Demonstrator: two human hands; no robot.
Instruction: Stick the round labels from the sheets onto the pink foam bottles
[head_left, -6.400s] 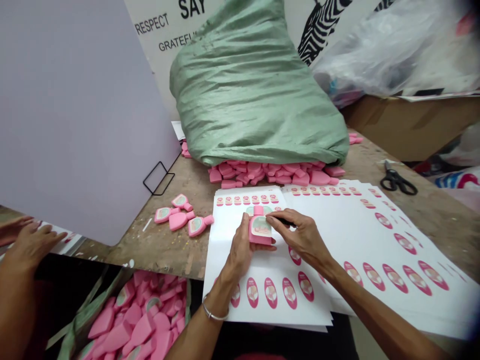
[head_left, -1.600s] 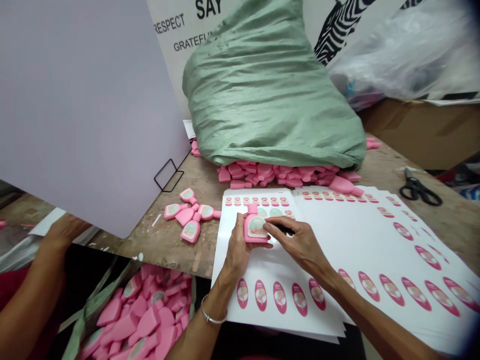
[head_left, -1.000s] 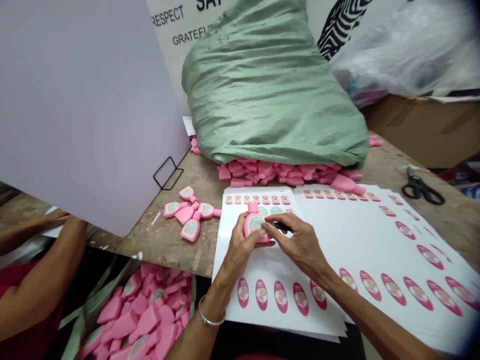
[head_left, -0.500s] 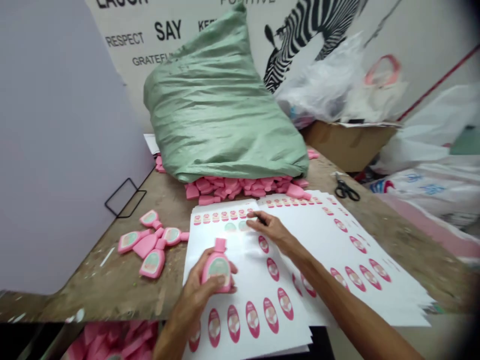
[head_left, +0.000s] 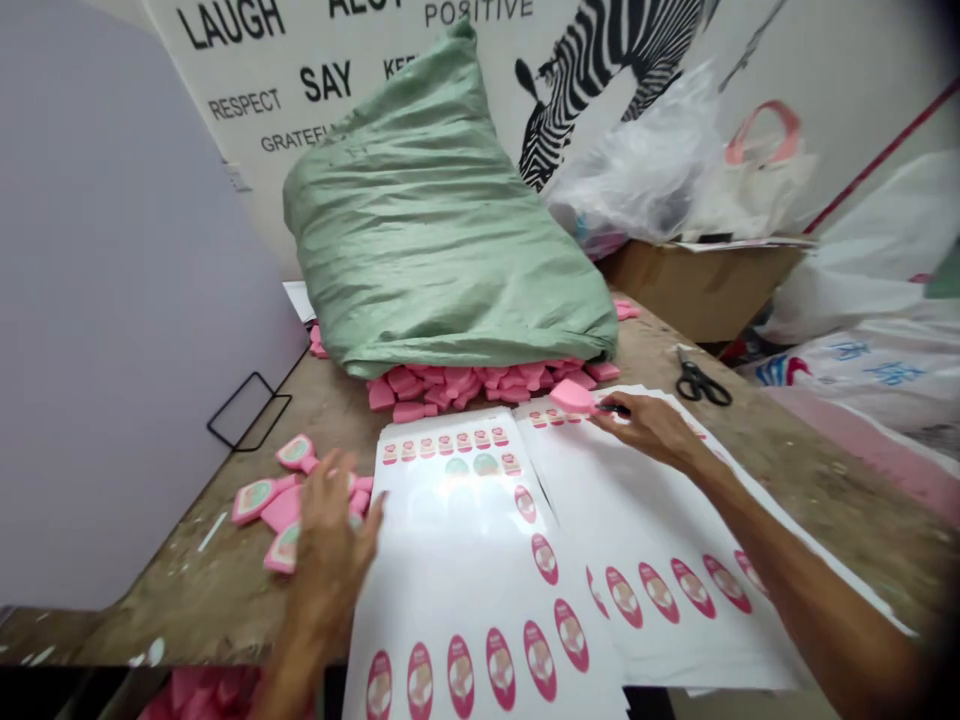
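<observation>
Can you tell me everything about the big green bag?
The big green bag is pale, wrinkly and slightly shiny, with a pointy top and a wide, bulging bottom. It sits on the wooden table. Pink bottle shapes peek out below its front edge. Neither the left hand nor the right hand touches it.

A plump sack (head_left: 450, 230) in soft sage green fills the upper centre of the frame. Below it, bottle shapes (head_left: 442, 385) are bubblegum pink; those at centre left carry pale mint labels (head_left: 259, 493) edged in cream. White sheets (head_left: 457, 560) in the lower centre bear rows of magenta ovals, small red-and-cream motifs and two mint rounds. The desk (head_left: 180, 575) is mottled brown, the scissors (head_left: 701, 384) at right black-handled. Black lettering (head_left: 326, 82) and a black-and-white striped zebra (head_left: 592, 70) pattern the off-white wall (head_left: 255, 190) above.
</observation>
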